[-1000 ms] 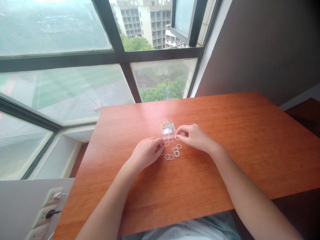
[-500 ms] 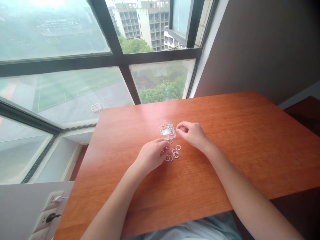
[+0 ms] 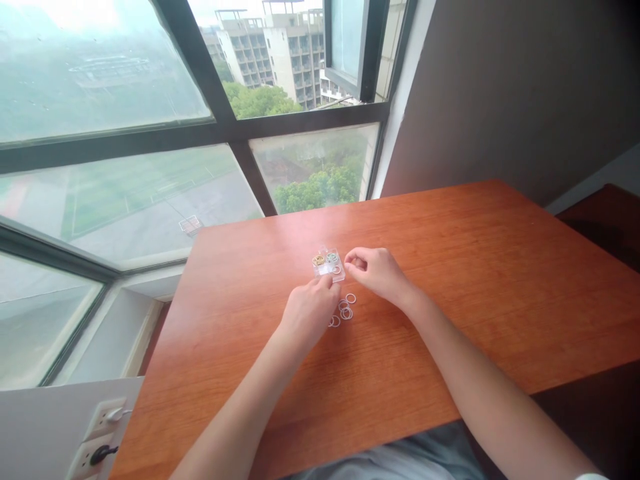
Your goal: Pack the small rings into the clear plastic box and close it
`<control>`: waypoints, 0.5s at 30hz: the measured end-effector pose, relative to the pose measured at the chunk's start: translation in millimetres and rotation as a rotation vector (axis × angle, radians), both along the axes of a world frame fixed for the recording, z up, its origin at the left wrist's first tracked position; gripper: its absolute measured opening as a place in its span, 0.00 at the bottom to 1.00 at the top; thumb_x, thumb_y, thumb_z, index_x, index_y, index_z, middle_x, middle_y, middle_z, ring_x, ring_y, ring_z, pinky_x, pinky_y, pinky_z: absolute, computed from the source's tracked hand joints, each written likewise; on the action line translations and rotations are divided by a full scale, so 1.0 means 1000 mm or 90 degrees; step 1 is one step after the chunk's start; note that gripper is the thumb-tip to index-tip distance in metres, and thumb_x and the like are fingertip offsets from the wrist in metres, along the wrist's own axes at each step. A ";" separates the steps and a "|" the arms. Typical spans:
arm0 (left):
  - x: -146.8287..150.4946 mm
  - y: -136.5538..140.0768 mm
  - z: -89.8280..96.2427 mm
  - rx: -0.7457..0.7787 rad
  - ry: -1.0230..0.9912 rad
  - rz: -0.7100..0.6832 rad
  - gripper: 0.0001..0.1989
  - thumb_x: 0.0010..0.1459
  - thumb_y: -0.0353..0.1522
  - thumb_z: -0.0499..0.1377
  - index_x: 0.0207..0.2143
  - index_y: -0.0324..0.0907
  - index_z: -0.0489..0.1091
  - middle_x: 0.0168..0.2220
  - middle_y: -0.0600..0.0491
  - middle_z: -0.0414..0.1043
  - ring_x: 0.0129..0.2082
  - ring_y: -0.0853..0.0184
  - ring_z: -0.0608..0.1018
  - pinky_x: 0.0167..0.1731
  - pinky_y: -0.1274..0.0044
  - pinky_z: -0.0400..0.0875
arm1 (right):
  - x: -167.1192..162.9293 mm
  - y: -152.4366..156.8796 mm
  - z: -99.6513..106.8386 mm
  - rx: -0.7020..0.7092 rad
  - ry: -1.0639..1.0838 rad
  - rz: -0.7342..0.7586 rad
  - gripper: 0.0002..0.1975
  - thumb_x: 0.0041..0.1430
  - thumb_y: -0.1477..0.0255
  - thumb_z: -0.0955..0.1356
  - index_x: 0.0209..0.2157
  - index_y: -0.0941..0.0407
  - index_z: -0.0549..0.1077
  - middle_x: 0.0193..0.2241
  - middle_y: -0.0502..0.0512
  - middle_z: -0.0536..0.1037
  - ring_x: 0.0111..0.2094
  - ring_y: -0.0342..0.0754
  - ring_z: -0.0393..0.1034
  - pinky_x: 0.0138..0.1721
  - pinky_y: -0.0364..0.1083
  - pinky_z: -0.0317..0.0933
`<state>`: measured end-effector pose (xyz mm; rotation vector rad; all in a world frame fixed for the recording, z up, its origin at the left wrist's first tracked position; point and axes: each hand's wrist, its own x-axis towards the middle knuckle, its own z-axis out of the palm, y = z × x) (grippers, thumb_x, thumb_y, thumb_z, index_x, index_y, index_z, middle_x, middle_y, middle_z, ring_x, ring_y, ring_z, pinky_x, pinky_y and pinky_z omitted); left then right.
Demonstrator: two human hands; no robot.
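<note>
Just in front of a small clear plastic box (image 3: pixel 342 275), my left hand (image 3: pixel 311 305) reaches down with its fingers together at the box's near edge. Its fingertips cover the spot there, so what they pinch, if anything, is hidden. My right hand (image 3: pixel 376 272) is curled, thumb against fingers, close by the box's right side; I cannot make out anything in it. Gold-coloured rings (image 3: pixel 319 260) fill the box's far left compartment and pale green rings (image 3: pixel 332 257) its far right one. A white ring (image 3: pixel 337 270) lies in the near right part. Several white rings (image 3: pixel 346 313) lie loose on the table, partly behind my left hand.
The brown wooden table (image 3: pixel 450 267) extends far to the right. Beyond its back and left edges stand large windows with a dark frame (image 3: pixel 235 130). A wall socket (image 3: pixel 95 440) with plugs is at lower left, and a grey wall (image 3: pixel 500 100) at right.
My left hand has moved forward to the box's near edge, over where a loose white ring lay. The right hand stays beside the box. The whole view has shifted slightly.
</note>
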<state>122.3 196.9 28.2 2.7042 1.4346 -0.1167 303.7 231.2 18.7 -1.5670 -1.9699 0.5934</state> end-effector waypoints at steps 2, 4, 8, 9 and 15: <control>0.002 -0.001 0.000 -0.005 0.003 0.000 0.07 0.59 0.24 0.52 0.34 0.41 0.68 0.37 0.48 0.71 0.35 0.65 0.75 0.23 0.78 0.60 | 0.000 0.000 0.000 -0.003 -0.001 0.003 0.06 0.56 0.71 0.66 0.31 0.56 0.76 0.21 0.47 0.74 0.24 0.41 0.65 0.28 0.40 0.53; 0.002 -0.002 -0.003 -0.006 -0.004 -0.005 0.06 0.60 0.25 0.52 0.34 0.41 0.68 0.37 0.48 0.71 0.36 0.65 0.75 0.24 0.78 0.60 | 0.001 0.000 0.001 -0.010 -0.006 0.012 0.06 0.55 0.71 0.66 0.31 0.56 0.76 0.21 0.47 0.74 0.24 0.41 0.65 0.28 0.40 0.53; -0.001 0.000 -0.009 0.010 -0.066 0.006 0.07 0.63 0.31 0.51 0.36 0.42 0.68 0.38 0.50 0.71 0.34 0.67 0.75 0.24 0.79 0.59 | 0.005 -0.001 0.004 -0.037 -0.019 0.050 0.06 0.56 0.72 0.66 0.30 0.56 0.76 0.21 0.47 0.74 0.23 0.41 0.65 0.27 0.40 0.53; -0.002 0.001 -0.010 0.020 -0.090 0.021 0.08 0.64 0.32 0.50 0.36 0.42 0.69 0.38 0.50 0.72 0.34 0.67 0.74 0.24 0.79 0.59 | 0.007 -0.002 0.005 -0.046 -0.024 0.063 0.06 0.56 0.72 0.66 0.30 0.56 0.76 0.21 0.47 0.74 0.23 0.41 0.66 0.27 0.40 0.53; -0.009 0.020 0.003 0.059 -0.166 0.085 0.09 0.63 0.32 0.51 0.36 0.44 0.71 0.39 0.52 0.73 0.32 0.69 0.75 0.25 0.79 0.59 | 0.013 -0.009 0.015 -0.068 -0.099 0.135 0.08 0.57 0.72 0.66 0.30 0.54 0.77 0.26 0.50 0.78 0.29 0.43 0.70 0.32 0.41 0.57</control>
